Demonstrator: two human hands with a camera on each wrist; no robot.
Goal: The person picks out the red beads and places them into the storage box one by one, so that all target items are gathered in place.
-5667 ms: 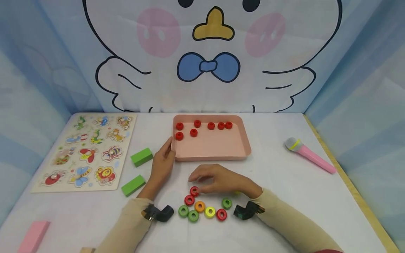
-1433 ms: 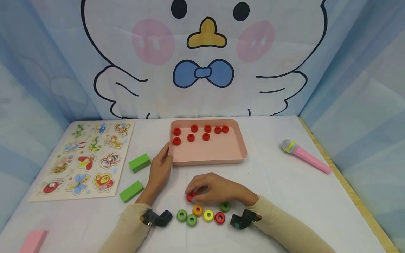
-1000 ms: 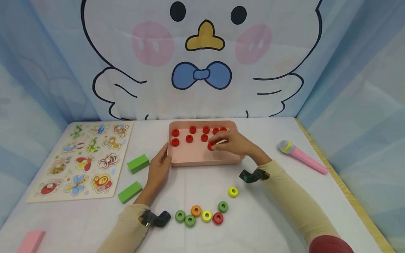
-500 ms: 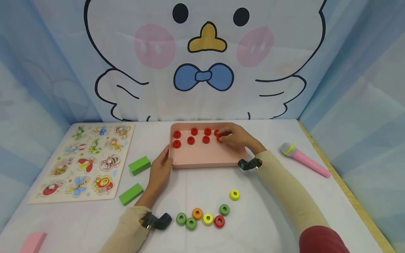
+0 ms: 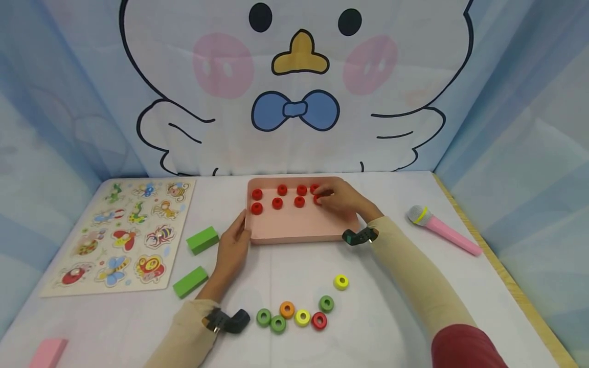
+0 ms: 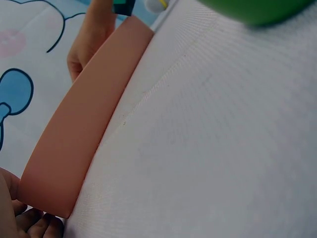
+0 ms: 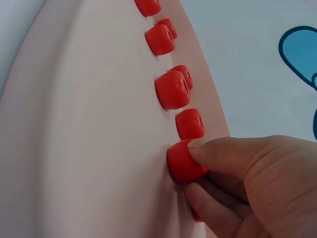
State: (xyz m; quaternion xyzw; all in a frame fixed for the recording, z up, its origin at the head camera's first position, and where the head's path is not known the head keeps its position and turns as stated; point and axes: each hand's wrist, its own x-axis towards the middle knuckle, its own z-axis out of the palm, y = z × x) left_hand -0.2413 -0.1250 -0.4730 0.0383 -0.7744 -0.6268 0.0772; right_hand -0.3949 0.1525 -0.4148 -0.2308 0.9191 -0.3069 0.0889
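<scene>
A shallow pink tray [image 5: 285, 225] holds two rows of red ring beads [image 5: 277, 203]. My left hand [image 5: 232, 249] grips the tray's left edge near its front corner; in the left wrist view the thumb and fingers sit around that corner of the tray wall [image 6: 84, 124]. At the right of the second row, my right hand [image 5: 344, 197] pinches a red bead [image 7: 183, 161] between thumb and fingers, low over the tray floor. Another red bead [image 7: 189, 124] stands right beside it, and one more is mostly hidden behind the fingers.
Loose green [image 5: 264, 318], orange [image 5: 287, 309], yellow [image 5: 341, 282] and red beads [image 5: 319, 321] lie in front of the tray. Left are two green blocks [image 5: 202, 240], an insect puzzle board [image 5: 124, 235] and a pink block [image 5: 48, 352]. A toy microphone [image 5: 444, 231] lies right.
Two red beads have gone from the loose group into the tray's second row, the latter still in my right hand, which moved up and right. My left hand stayed on the tray edge.
</scene>
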